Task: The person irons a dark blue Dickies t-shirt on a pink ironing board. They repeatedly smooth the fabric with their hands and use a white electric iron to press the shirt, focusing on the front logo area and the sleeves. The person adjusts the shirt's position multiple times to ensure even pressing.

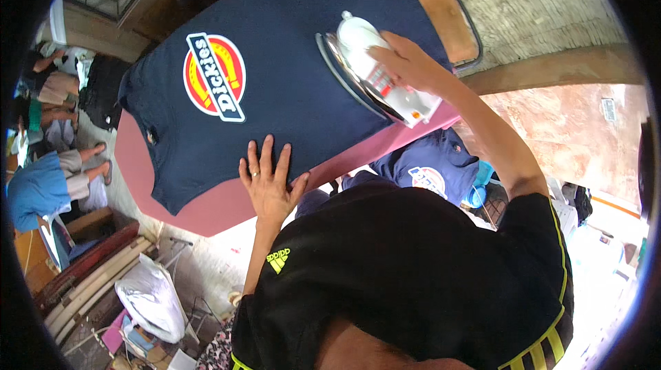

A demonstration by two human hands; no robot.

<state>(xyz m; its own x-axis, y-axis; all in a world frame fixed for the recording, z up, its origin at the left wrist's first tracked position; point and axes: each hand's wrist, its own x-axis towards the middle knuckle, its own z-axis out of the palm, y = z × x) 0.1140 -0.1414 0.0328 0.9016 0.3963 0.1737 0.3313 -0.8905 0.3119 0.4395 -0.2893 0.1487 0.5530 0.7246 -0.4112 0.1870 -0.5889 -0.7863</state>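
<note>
A dark navy T-shirt [289,60] with a red, yellow and white printed emblem lies spread over a pink ironing board [200,211]. My right hand [406,60] is wrapped round the handle of a white clothes iron [361,36], whose metal soleplate edge is by the shirt's lower right part. The iron is slightly blurred, and whether its plate lies fully flat I cannot tell. On the shirt's near edge, below the emblem, my left hand [267,173] rests flat with fingers spread, a ring on one finger.
Another navy shirt [437,163] with a similar emblem lies below the board at right. A metal-framed brown chair [447,25] stands beyond the board. At left are people, one in a blue top [38,187]. A white plastic bag [151,297] sits among clutter at lower left.
</note>
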